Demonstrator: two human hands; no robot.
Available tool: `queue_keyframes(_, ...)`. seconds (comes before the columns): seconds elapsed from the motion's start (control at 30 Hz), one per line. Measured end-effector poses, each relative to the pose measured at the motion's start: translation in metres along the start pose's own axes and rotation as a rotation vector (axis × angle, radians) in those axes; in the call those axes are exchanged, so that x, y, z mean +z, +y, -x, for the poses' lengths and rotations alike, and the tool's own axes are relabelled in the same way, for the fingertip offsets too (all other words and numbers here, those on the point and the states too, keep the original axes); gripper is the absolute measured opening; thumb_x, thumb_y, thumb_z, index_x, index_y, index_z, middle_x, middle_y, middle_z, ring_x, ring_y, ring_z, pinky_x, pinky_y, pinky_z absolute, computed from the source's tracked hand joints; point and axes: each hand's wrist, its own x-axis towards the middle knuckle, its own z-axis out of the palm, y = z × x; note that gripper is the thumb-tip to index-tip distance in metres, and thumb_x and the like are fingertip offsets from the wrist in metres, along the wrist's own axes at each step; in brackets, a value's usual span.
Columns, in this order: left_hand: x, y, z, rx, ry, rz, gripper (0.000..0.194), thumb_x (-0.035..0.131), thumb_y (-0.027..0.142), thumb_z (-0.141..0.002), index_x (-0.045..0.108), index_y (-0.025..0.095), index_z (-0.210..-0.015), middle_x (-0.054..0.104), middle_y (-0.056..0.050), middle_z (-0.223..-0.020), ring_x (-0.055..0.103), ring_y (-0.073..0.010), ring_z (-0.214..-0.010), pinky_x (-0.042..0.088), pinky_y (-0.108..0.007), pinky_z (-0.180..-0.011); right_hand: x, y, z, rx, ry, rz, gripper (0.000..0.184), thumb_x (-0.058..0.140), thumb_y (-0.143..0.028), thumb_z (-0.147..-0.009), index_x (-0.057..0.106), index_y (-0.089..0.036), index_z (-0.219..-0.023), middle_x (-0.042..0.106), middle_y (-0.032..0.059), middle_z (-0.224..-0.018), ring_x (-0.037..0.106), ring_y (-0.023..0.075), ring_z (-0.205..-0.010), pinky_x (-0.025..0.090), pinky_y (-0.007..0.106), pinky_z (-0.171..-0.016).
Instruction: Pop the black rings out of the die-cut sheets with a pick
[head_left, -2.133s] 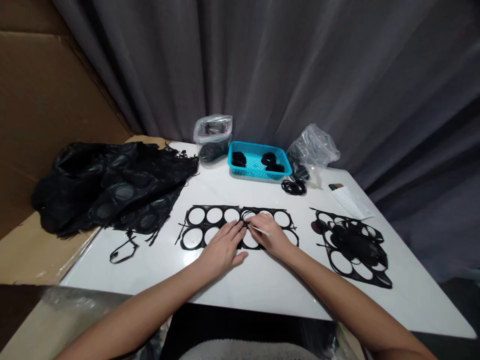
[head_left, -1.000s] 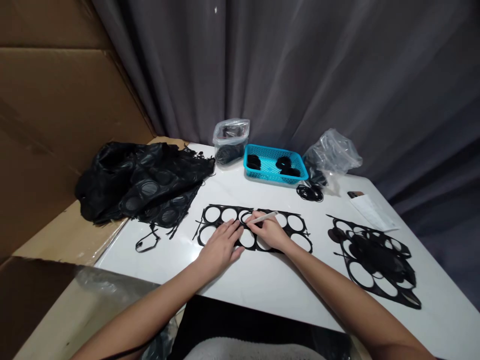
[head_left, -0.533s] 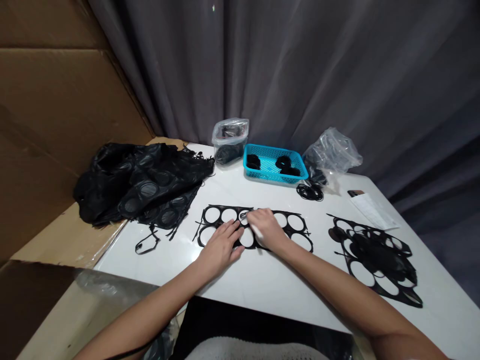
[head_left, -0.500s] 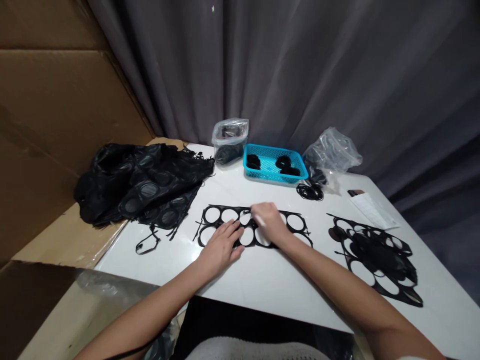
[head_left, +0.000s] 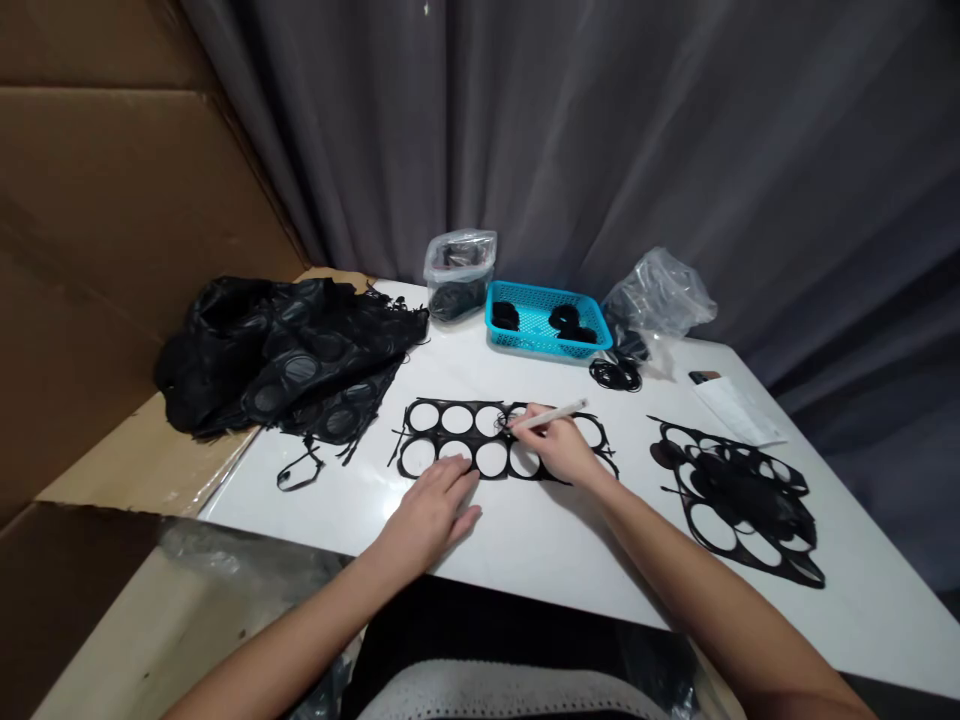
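Note:
A black sheet (head_left: 442, 437) with two rows of round holes lies flat on the white table. My left hand (head_left: 426, 503) rests with its fingers spread out on the sheet's lower edge, left of its middle. In my right hand (head_left: 553, 446) is a slim white pen-shaped tool (head_left: 564, 411), its rear end pointing up to the right. The tool's tip is down at the sheet near the upper row of holes, beside a thin curl of black material (head_left: 504, 421). What kind of tip it has is too small to tell.
A pile of black sheets (head_left: 292, 350) lies left, by a cardboard box (head_left: 97, 220). Behind are a clear tub (head_left: 459, 275), a blue basket (head_left: 551, 349) with black rings, and a plastic bag (head_left: 664, 290). More holed black scraps (head_left: 750, 500) and white paper (head_left: 739, 408) lie right.
My right hand has turned and moved slightly right and down, so the white tool now shows. My left hand has slid a little down and left towards the sheet's lower edge.

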Motion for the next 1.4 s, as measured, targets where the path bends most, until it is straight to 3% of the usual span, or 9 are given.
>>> queue_keyframes(0.1, 0.004, 0.007, 0.010, 0.025, -0.019, -0.056, 0.044, 0.059, 0.029, -0.096, 0.052, 0.013, -0.136, 0.055, -0.017, -0.141, 0.047, -0.0323, -0.136, 0.043, -0.049, -0.111, 0.020, -0.003, 0.023, -0.021, -0.090, 0.019, 0.013, 0.057, -0.030, -0.087, 0.060, -0.022, -0.078, 0.070, 0.0023, -0.087, 0.061, 0.0196, -0.080, 0.043, 0.031, -0.074)
queue_keyframes(0.23, 0.007, 0.010, 0.011, 0.017, -0.032, -0.064, 0.045, 0.057, 0.031, -0.097, 0.050, 0.015, -0.138, 0.054, -0.017, -0.142, 0.045, -0.0320, -0.138, 0.041, -0.050, -0.112, 0.035, -0.001, 0.038, -0.028, -0.096, 0.041, 0.011, 0.057, -0.026, -0.088, 0.059, -0.022, -0.077, 0.070, 0.0016, -0.087, 0.062, 0.0199, -0.082, 0.045, 0.031, -0.076)
queue_keyframes(0.57, 0.008, 0.010, 0.009, -0.006, -0.035, -0.045, 0.041, 0.058, 0.028, -0.095, 0.052, 0.019, -0.134, 0.056, -0.014, -0.139, 0.046, -0.0314, -0.136, 0.041, -0.050, -0.111, 0.043, -0.003, 0.042, -0.113, -0.064, 0.132, 0.015, 0.053, -0.022, -0.089, 0.056, -0.024, -0.074, 0.068, 0.0014, -0.087, 0.059, 0.0225, -0.090, 0.045, 0.036, -0.083)
queue_keyframes(0.77, 0.007, 0.011, 0.005, -0.006, -0.028, -0.082, 0.038, 0.061, 0.024, -0.092, 0.055, 0.017, -0.130, 0.058, -0.014, -0.135, 0.049, -0.0325, -0.130, 0.043, -0.049, -0.107, 0.054, -0.001, 0.058, -0.356, -0.052, 0.395, 0.013, 0.049, -0.014, -0.091, 0.058, -0.022, -0.091, 0.068, 0.0076, -0.096, 0.058, 0.0251, -0.091, 0.042, 0.040, -0.083)
queue_keyframes(0.9, 0.007, 0.011, 0.005, -0.004, -0.011, -0.064, 0.035, 0.059, 0.023, -0.093, 0.056, 0.018, -0.128, 0.058, -0.014, -0.134, 0.049, -0.0323, -0.130, 0.043, -0.050, -0.106, 0.052, 0.001, 0.055, -0.488, -0.093, 0.610, 0.027, 0.054, -0.007, -0.082, 0.060, -0.019, -0.105, 0.068, 0.0128, -0.107, 0.057, 0.0294, -0.098, 0.038, 0.044, -0.085)
queue_keyframes(1.07, 0.008, 0.009, 0.006, -0.005, -0.006, -0.041, 0.036, 0.058, 0.023, -0.093, 0.057, 0.019, -0.128, 0.057, -0.013, -0.137, 0.048, -0.0318, -0.131, 0.044, -0.049, -0.106, -0.005, 0.016, -0.002, -0.305, 0.256, 0.686, 0.017, 0.043, -0.016, -0.090, 0.057, -0.021, -0.083, 0.066, 0.0099, -0.083, 0.057, 0.0263, -0.081, 0.037, 0.039, -0.078)
queue_keyframes(1.2, 0.004, 0.008, 0.007, -0.003, -0.027, -0.030, 0.038, 0.059, 0.023, -0.093, 0.056, 0.018, -0.131, 0.056, -0.013, -0.138, 0.047, -0.0332, -0.132, 0.044, -0.051, -0.107, -0.054, 0.029, -0.041, -0.137, 0.508, 0.542, 0.014, 0.047, -0.024, -0.087, 0.050, -0.022, -0.073, 0.064, 0.0066, -0.076, 0.054, 0.0225, -0.069, 0.036, 0.033, -0.068)
queue_keyframes(1.3, -0.003, 0.008, 0.011, 0.042, -0.069, 0.044, 0.042, 0.057, 0.024, -0.096, 0.051, 0.021, -0.137, 0.053, -0.011, -0.141, 0.044, -0.0301, -0.136, 0.042, -0.048, -0.110, -0.055, 0.023, -0.048, -0.049, 0.489, 0.372, 0.022, 0.054, -0.033, -0.085, 0.047, -0.023, -0.067, 0.060, 0.0033, -0.069, 0.053, 0.0205, -0.066, 0.036, 0.032, -0.066)
queue_keyframes(1.4, -0.008, 0.007, 0.019, 0.061, -0.039, 0.111, 0.042, 0.053, 0.024, -0.098, 0.048, 0.022, -0.140, 0.048, -0.011, -0.145, 0.044, -0.0263, -0.137, 0.042, -0.043, -0.112, -0.026, 0.005, -0.039, -0.014, 0.308, 0.180, 0.025, 0.058, -0.037, -0.083, 0.047, -0.023, -0.065, 0.059, 0.0005, -0.065, 0.053, 0.0189, -0.065, 0.036, 0.030, -0.063)
